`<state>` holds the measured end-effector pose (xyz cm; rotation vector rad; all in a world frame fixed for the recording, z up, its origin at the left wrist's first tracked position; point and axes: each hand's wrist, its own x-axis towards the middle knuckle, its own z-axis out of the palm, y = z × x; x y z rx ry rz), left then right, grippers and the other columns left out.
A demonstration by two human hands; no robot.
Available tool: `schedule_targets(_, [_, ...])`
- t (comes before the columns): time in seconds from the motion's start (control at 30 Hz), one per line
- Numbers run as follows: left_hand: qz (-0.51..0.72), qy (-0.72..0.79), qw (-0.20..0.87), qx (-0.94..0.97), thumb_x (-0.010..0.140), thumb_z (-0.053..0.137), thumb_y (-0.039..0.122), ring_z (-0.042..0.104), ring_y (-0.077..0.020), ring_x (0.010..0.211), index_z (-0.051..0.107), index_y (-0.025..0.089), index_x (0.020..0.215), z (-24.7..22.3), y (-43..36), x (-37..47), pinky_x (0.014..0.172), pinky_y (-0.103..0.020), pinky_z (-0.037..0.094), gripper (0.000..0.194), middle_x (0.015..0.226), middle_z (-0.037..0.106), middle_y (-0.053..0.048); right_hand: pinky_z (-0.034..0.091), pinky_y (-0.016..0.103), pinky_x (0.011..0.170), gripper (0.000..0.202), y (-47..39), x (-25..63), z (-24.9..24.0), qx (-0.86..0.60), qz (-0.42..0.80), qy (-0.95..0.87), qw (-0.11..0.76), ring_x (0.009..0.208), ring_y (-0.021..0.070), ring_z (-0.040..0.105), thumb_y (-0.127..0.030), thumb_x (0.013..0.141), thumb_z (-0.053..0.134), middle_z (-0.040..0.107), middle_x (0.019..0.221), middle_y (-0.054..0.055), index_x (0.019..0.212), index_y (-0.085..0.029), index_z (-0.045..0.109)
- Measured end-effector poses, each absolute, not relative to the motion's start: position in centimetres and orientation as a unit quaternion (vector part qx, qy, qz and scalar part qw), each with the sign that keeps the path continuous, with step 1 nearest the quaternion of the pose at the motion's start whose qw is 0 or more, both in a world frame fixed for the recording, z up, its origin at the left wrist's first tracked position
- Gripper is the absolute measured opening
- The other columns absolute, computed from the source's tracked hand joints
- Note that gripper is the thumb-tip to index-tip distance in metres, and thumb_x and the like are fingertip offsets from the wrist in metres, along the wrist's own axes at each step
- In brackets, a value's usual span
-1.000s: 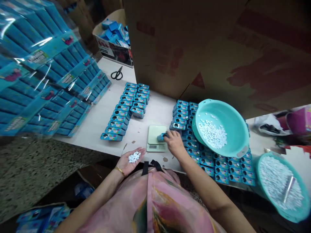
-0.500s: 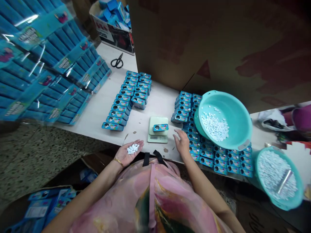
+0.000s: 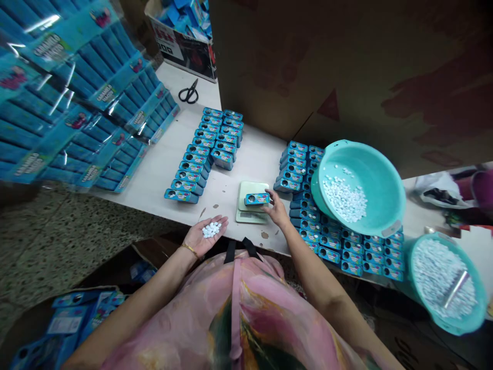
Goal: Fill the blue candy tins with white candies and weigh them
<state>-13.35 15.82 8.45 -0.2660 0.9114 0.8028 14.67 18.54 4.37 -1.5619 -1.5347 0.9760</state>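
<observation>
My left hand is turned palm up, fingers stretched out, with a small heap of white candies resting in it. A pale green kitchen scale stands on the table in front of me. On its platform lies a small blue candy box with a round dark hole in its top. My right hand has its thumb and fingers around the right end of this box. A row of similar blue boxes stands to the left of the scale, and more blue boxes are packed on its right.
A turquoise tub with scattered white candies sits over the right-hand boxes. Another tub, full of candies, holds a metal scoop. Scissors lie at the back left, near wrapped blue packs. A large cardboard box stands behind.
My right hand has moved left from beside the scale to the right end of the box on it. My left hand stays palm up with the candies. The view has shifted slightly.
</observation>
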Motion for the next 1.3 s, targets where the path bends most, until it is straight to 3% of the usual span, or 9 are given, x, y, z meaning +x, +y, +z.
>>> schedule_targets(0.13, [0.384,0.426,0.811,-0.114,0.078,0.042,0.015,0.056,-0.0263,0.097,0.055,0.006,0.102,7.1,17.6,-12.0,0.077,-0.039,0.050,0.028,0.099,0.061,-0.019,0.043,0.030,0.078,0.042,19.4,13.4,5.7,-0.590,0.356,-0.647,0.326,0.090,0.0164,0.053,-0.021,0.072,0.049,0.056,0.102,0.005,0.114,-0.018,0.047])
schedule_targets(0.2, [0.391,0.424,0.809,-0.115,0.078,0.043,0.016,0.058,-0.0261,0.091,0.056,0.006,0.095,6.5,18.9,-10.9,0.074,-0.039,0.050,0.025,0.091,0.063,-0.018,0.041,0.032,0.082,0.040,19.2,12.0,7.8,-0.579,0.299,-0.699,0.294,0.093,0.0175,0.051,-0.020,0.074,0.048,0.056,0.101,0.005,0.114,-0.020,0.047])
schedule_targets(0.33, [0.393,0.412,0.814,-0.118,0.078,0.042,0.019,0.062,-0.0221,0.076,0.059,0.007,0.083,7.2,21.5,-8.3,0.069,-0.034,0.051,0.021,0.076,0.064,-0.013,0.021,0.044,0.098,0.041,18.1,8.3,12.9,-0.535,0.141,-0.810,0.193,0.107,0.0215,0.039,-0.016,0.079,0.044,0.050,0.113,0.004,0.118,-0.030,0.044])
schedule_targets(0.5, [0.334,0.369,0.865,-0.060,0.082,0.033,0.019,0.062,-0.0155,0.068,0.058,0.004,0.075,12.1,24.2,-3.9,0.062,-0.025,0.048,0.030,0.072,0.064,-0.010,0.016,0.046,0.100,0.039,17.5,8.1,18.0,-0.518,0.047,-0.841,0.151,0.112,0.0216,0.034,-0.016,0.085,0.036,0.046,0.118,0.001,0.118,-0.035,0.042])
schedule_targets(0.67, [0.309,0.296,0.904,0.009,0.086,0.017,0.022,0.060,-0.0105,0.061,0.055,-0.001,0.070,19.0,26.0,6.3,0.057,-0.021,0.045,0.047,0.067,0.063,-0.007,0.015,0.048,0.100,0.040,16.8,15.4,24.7,-0.595,-0.034,-0.784,0.176,0.114,0.0227,0.032,-0.015,0.084,0.036,0.045,0.118,0.000,0.118,-0.037,0.042])
schedule_targets(0.77, [0.261,0.267,0.928,0.005,0.084,0.036,0.029,0.059,-0.0098,0.057,0.058,0.005,0.076,21.9,25.8,13.7,0.058,-0.019,0.047,0.033,0.065,0.062,-0.005,0.016,0.048,0.099,0.041,15.9,21.0,27.7,-0.615,-0.133,-0.766,0.135,0.112,0.0225,0.033,-0.014,0.082,0.038,0.047,0.115,0.002,0.117,-0.034,0.042])
schedule_targets(1.0, [0.205,0.294,0.933,0.007,0.084,0.036,0.037,0.054,-0.0117,0.057,0.055,0.011,0.082,21.2,24.8,23.5,0.059,-0.023,0.045,0.032,0.066,0.056,-0.004,0.021,0.042,0.097,0.033,15.2,30.3,26.6,-0.580,-0.275,-0.766,-0.005,0.107,0.0203,0.036,-0.012,0.082,0.039,0.051,0.106,0.004,0.112,-0.024,0.047])
schedule_targets(1.17, [0.222,0.334,0.916,-0.006,0.083,0.038,0.034,0.051,-0.0107,0.055,0.052,0.014,0.076,18.9,24.7,25.9,0.059,-0.024,0.043,0.025,0.064,0.054,-0.002,0.021,0.040,0.095,0.033,15.0,32.7,24.7,-0.594,-0.281,-0.754,0.010,0.108,0.0201,0.035,-0.012,0.082,0.039,0.051,0.108,0.004,0.112,-0.025,0.048])
schedule_targets(1.3, [0.238,0.368,0.899,0.001,0.078,0.045,0.021,0.050,-0.0095,0.054,0.052,0.015,0.073,18.2,24.8,27.1,0.061,-0.024,0.043,0.011,0.060,0.053,0.001,0.019,0.042,0.095,0.035,14.8,33.5,23.8,-0.639,-0.265,-0.720,0.059,0.107,0.0196,0.037,-0.012,0.083,0.040,0.052,0.109,0.003,0.112,-0.029,0.048])
